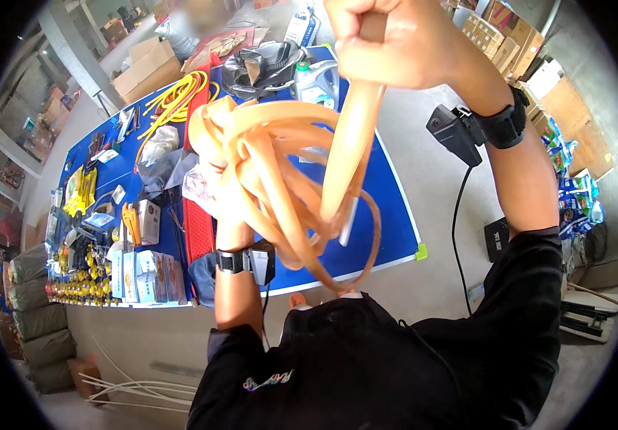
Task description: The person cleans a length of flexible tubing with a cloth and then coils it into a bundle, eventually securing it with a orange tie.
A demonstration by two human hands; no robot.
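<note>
A loose bundle of flat orange hose or strap [266,156] hangs in many loops in front of me, above the blue table. My right hand [389,45] is raised at the top, its fingers closed around a wide length of the same orange material that runs down into the bundle. My left hand [232,212] is at the bundle's left side, mostly covered by loops and washed out by glare. It appears to hold the coils, though its fingers cannot be made out. A white piece [347,223] shows among the lower loops. One loop droops past the table's near edge.
The blue table [389,215] carries coiled yellow hose [180,102], a black bag [260,67], a jug with a green cap [317,83], orange-handled pliers [130,223], blue-and-white boxes [147,274] and yellow fittings [80,285]. A black cable [454,231] hangs from my right wrist device.
</note>
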